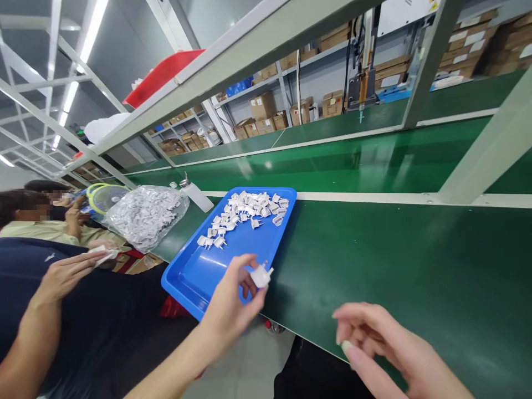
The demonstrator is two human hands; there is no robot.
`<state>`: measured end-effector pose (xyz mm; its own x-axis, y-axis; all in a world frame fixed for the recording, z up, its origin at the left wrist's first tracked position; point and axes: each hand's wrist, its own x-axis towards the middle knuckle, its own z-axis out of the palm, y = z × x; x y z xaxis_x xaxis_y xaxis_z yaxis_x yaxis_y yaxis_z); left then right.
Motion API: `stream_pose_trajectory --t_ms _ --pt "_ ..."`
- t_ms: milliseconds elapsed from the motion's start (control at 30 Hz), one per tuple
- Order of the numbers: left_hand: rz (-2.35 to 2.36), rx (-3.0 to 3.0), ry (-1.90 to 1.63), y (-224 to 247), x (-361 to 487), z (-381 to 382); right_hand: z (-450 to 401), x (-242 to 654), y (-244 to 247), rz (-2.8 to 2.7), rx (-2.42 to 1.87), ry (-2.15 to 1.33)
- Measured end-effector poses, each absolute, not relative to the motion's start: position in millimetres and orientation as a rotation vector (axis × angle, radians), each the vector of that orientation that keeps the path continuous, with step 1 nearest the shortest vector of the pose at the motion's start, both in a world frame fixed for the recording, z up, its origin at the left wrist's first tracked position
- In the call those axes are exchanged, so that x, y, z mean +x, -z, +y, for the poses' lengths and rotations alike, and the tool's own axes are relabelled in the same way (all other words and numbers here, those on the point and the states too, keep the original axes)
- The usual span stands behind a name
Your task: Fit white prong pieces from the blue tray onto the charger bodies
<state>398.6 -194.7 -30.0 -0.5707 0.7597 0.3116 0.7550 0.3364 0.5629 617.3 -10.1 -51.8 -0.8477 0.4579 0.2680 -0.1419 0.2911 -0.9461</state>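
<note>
Head | left grip (231, 303): white plug (261, 276) pinched between thumb and forefinger | right grip (380, 338): narrowly parted

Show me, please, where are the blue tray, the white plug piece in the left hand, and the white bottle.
Blue tray (199, 271): head view, bare part of its floor.
White plug piece (260, 276): head view, middle of its body.
White bottle (198, 197): head view, side of its body.

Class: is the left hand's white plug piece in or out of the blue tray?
Out: the left hand holds the plug piece up off the tray.
</note>
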Motion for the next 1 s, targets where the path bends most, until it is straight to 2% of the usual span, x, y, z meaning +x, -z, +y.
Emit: stream_pose_trajectory --t_ms 133,233,367,567,833,1000 --pt "2.318 1.634 -1.195 41.3 447.2 -187.4 -30.9 595.6 58.6 -1.812 -0.388 -2.161" --pt "2.188 1.78 -1.152 46.4 458.3 -180.3 -37.0 588.3 62.7 -1.733 -0.435 -2.299" --pt "2.124 1.927 -1.235 48.4 463.4 -172.6 -31.1 590.8 56.2 -1.752 -0.435 -2.257" --pt "2.079 1.604 -1.365 54.2 470.7 -163.2 -16.9 600.9 56.7 -1.652 -0.518 -2.242" --pt "1.776 1.177 -1.569 87.4 479.9 -127.5 -9.2 620.3 72.1 -1.786 -0.753 -1.669" --pt "1.573 1.086 -1.522 96.6 472.8 -124.5 -14.5 623.4 76.3 -1.82 -0.801 -1.562"
